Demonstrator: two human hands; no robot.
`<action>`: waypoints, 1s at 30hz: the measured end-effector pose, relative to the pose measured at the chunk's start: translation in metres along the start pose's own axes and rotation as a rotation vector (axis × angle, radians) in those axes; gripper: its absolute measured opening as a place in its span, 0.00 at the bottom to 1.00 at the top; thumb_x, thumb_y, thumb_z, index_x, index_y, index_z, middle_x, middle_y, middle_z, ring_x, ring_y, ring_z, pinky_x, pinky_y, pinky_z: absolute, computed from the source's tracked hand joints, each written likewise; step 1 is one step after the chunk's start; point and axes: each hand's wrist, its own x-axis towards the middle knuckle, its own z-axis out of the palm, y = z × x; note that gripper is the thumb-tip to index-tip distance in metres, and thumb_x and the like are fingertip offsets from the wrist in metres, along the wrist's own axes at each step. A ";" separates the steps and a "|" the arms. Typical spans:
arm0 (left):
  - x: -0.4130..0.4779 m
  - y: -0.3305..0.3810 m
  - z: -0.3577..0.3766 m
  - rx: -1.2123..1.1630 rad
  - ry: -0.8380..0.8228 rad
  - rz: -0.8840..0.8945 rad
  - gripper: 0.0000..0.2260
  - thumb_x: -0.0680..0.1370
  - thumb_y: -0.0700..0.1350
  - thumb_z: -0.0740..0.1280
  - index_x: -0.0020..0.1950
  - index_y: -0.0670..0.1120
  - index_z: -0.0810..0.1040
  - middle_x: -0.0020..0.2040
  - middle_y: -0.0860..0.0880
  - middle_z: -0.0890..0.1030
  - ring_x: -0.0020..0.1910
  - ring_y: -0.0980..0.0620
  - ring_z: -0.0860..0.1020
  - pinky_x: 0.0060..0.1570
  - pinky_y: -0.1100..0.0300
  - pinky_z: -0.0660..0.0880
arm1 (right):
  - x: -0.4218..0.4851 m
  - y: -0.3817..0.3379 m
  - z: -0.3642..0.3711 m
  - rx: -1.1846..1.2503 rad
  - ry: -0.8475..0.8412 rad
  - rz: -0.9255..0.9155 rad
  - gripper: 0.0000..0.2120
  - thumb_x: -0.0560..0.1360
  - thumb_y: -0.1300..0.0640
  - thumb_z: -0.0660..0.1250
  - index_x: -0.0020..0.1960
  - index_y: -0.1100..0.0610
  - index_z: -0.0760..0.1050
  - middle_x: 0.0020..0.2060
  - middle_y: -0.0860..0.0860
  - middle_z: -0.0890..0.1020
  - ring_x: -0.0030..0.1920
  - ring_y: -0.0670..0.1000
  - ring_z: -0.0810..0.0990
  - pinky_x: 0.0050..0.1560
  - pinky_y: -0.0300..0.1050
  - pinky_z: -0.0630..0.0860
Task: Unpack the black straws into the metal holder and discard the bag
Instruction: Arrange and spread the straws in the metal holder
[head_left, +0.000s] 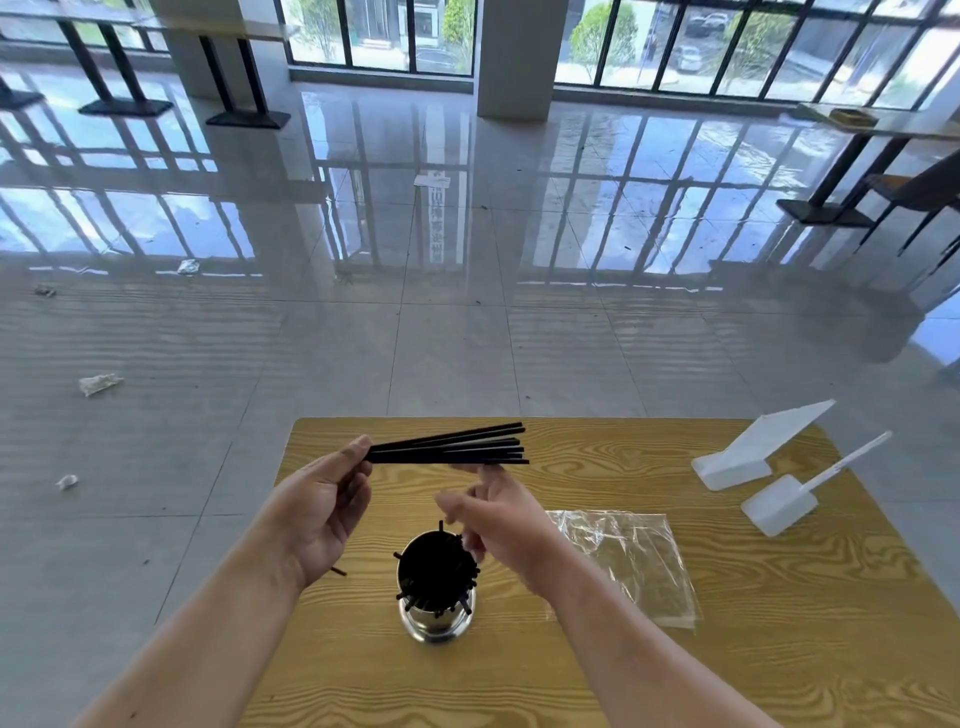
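Forearms (171, 639) reach over the wooden table (779, 649), flat clear bag (634, 561) lying right of the metal holder (436, 618). Left hand (317, 514) grips fanned black straws (452, 447) beyond it; right hand (493, 519) hovers relaxed, empty. Best squared into one bundle, then lowered end-first.

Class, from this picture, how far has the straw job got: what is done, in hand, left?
Done: many straws stand in the metal holder, and the bag lies flat on the table, seemingly empty. In hand: the left hand grips a bundle; the right hand is beside it, holding nothing. Left: bundle into holder, bag discarded.
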 end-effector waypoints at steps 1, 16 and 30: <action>0.002 -0.004 0.000 0.008 -0.010 -0.020 0.13 0.67 0.44 0.81 0.46 0.43 0.83 0.34 0.48 0.83 0.27 0.59 0.81 0.27 0.66 0.81 | 0.001 -0.009 0.003 0.127 -0.012 0.006 0.24 0.75 0.41 0.76 0.64 0.50 0.74 0.44 0.53 0.83 0.35 0.48 0.78 0.33 0.43 0.77; 0.044 -0.059 -0.080 0.908 0.147 0.062 0.07 0.81 0.47 0.74 0.54 0.45 0.85 0.40 0.47 0.88 0.32 0.53 0.83 0.37 0.53 0.85 | 0.009 -0.024 0.002 -0.461 0.185 0.005 0.20 0.75 0.46 0.65 0.38 0.63 0.71 0.28 0.50 0.72 0.30 0.50 0.68 0.33 0.51 0.66; 0.109 -0.089 -0.148 2.620 0.007 0.484 0.11 0.83 0.39 0.62 0.64 0.48 0.75 0.60 0.48 0.77 0.53 0.50 0.80 0.45 0.57 0.79 | -0.003 0.034 0.005 -0.575 0.229 -0.032 0.14 0.77 0.37 0.71 0.61 0.39 0.77 0.38 0.48 0.80 0.35 0.43 0.77 0.38 0.38 0.78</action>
